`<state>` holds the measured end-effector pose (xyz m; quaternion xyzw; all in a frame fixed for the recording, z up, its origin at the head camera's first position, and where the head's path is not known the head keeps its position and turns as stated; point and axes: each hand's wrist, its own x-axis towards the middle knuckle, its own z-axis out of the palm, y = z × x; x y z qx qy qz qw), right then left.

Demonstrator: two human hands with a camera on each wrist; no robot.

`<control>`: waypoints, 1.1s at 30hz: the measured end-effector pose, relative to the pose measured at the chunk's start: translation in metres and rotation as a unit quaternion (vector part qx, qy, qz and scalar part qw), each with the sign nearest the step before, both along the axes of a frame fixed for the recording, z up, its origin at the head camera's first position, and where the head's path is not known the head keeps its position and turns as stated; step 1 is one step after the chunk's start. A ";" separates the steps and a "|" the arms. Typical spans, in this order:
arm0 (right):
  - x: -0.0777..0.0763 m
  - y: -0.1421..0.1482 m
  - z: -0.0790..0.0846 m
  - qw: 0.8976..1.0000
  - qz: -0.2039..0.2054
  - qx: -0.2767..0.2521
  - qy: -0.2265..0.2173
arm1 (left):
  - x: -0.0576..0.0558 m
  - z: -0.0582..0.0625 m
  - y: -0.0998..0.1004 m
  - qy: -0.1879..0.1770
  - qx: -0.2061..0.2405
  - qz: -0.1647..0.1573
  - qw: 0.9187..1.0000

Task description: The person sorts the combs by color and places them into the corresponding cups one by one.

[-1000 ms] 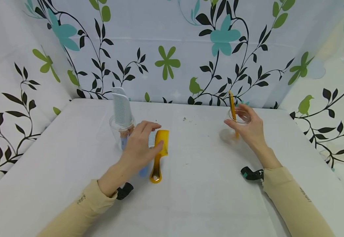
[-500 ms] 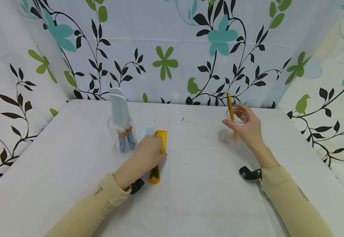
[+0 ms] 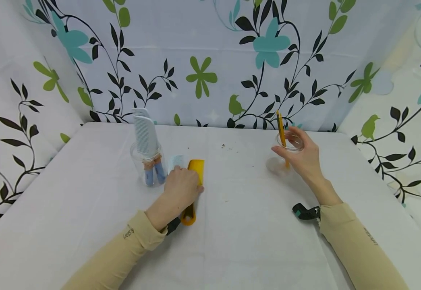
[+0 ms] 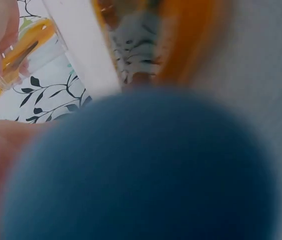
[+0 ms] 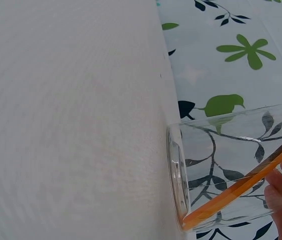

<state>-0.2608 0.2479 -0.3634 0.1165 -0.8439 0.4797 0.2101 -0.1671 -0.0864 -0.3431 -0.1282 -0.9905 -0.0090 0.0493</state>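
My left hand [image 3: 181, 185] grips a blue comb, its pale toothed head [image 3: 176, 162] showing beyond the knuckles. Very near the left wrist camera, the comb's blurred blue handle [image 4: 145, 170] fills the lower part of the view. Right beside the hand on the table lies a yellow comb [image 3: 197, 167], partly covered by the fingers. My right hand [image 3: 306, 161] holds a clear glass jar [image 5: 215, 155] between thumb and fingers. Inside that jar leans an orange-yellow comb [image 5: 235, 191], its top rising above the rim.
Left of my left hand stands another clear jar [image 3: 136, 163] with pale blue combs [image 3: 146, 135] in it, handles down. A white cloth covers the table [image 3: 246, 225]. Behind it hangs a leaf-patterned curtain [image 3: 203, 36].
My left hand has come down from above the combs and closed on the blue one, whose head has shifted slightly left. My right hand has stayed at its jar.
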 end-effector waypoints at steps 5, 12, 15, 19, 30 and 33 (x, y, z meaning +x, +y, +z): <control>0.001 0.000 0.000 1.000 0.006 -0.001 -0.004 | -0.002 -0.001 -0.001 -0.022 0.040 -0.002 0.999; 0.000 0.000 -0.001 1.000 0.014 -0.014 -0.005 | -0.009 -0.001 -0.002 -0.078 0.080 0.003 0.994; 0.000 -0.001 -0.001 1.000 0.015 -0.020 -0.007 | -0.012 -0.002 -0.004 -0.095 0.097 0.004 0.991; 0.001 -0.002 -0.003 0.999 0.016 -0.032 -0.011 | -0.017 -0.002 -0.008 -0.125 0.129 0.007 0.984; -0.002 -0.004 -0.008 0.995 0.029 -0.096 -0.028 | -0.030 0.006 -0.011 -0.161 0.156 0.018 0.974; -0.002 -0.005 -0.009 0.993 0.032 -0.107 -0.031 | -0.035 0.010 -0.012 -0.170 0.140 0.004 0.975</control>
